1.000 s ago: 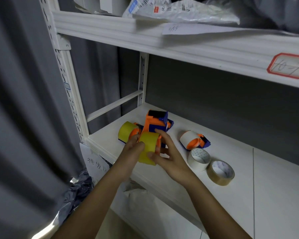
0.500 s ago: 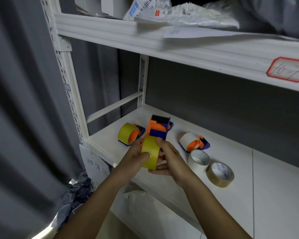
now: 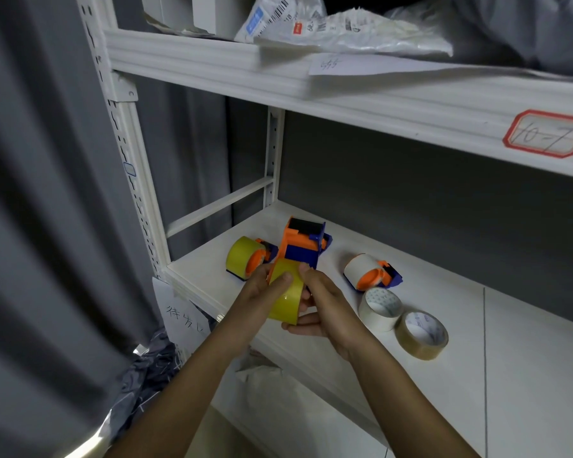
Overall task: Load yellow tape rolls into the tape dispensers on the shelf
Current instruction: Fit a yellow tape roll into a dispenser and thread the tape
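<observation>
Both my hands hold one orange and blue tape dispenser point(image 3: 303, 244) above the white shelf point(image 3: 477, 328), with a yellow tape roll point(image 3: 286, 297) at its near end. My left hand point(image 3: 262, 294) grips the roll from the left, thumb across its face. My right hand point(image 3: 321, 304) grips the roll and dispenser from the right. A second dispenser point(image 3: 248, 261) lies on the shelf to the left with a yellow roll in it. A third dispenser point(image 3: 371, 271) to the right carries a white roll.
Two loose rolls lie on the shelf at the right: a white one point(image 3: 379, 309) and a tan one point(image 3: 420, 335). An upper shelf point(image 3: 344, 90) with plastic bags hangs overhead. A grey curtain point(image 3: 47, 226) fills the left side. A paper label point(image 3: 182, 317) hangs off the shelf corner.
The hands have drawn the dispenser and its yellow roll slightly toward me and upward. My left thumb has shifted across the roll's face. The things on the shelf stay put.
</observation>
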Action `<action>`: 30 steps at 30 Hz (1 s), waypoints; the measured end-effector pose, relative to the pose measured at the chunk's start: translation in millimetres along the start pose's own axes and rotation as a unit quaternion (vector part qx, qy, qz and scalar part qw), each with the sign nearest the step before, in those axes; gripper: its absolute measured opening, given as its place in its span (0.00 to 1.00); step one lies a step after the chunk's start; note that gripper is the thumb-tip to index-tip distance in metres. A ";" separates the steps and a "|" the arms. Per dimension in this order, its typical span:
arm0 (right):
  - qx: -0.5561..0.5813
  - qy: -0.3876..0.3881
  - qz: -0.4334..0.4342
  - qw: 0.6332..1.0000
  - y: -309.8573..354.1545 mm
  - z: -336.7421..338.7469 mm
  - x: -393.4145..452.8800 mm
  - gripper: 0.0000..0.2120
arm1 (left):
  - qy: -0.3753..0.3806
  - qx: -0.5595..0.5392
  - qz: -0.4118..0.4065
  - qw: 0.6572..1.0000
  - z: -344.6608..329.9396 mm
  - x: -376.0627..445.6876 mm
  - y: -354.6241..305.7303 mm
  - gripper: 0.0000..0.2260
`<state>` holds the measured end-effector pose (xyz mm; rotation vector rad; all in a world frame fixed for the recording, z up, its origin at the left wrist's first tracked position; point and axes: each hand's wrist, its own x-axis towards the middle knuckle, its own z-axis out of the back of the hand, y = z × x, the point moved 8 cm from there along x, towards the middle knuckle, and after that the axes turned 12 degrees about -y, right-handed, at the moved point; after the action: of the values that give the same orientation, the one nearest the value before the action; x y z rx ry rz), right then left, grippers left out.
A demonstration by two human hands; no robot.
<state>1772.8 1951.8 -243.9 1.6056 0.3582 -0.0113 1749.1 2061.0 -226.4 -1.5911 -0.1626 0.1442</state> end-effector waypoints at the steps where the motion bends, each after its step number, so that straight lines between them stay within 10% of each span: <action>1: 0.001 -0.002 -0.001 1.000 0.0 0.4 -0.2 0.29 | -0.003 0.006 -0.001 1.000 0.1 1.2 1.0 0.15; 14: 0.017 -0.003 -0.011 1.000 2.2 1.2 -1.8 0.30 | 0.027 0.035 -0.027 0.999 -7.1 -1.3 -4.5 0.22; 19: 0.020 -0.009 -0.019 1.000 0.8 0.4 -3.5 0.29 | -0.009 0.043 -0.004 0.999 -5.4 -2.4 -6.2 0.06; 24: -0.006 -0.013 -0.053 0.998 -2.9 4.2 -5.1 0.29 | 0.062 0.047 -0.010 0.997 -11.2 -6.3 0.2 0.17; 30: -0.238 -0.176 0.274 0.915 41.1 32.4 -15.2 0.18 | 0.085 0.042 -0.028 0.995 -17.9 -14.0 -4.5 0.22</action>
<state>1774.8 1915.9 -202.9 1.1392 -0.3590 0.1989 1738.9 2040.8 -221.6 -1.5067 -0.0682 -0.0271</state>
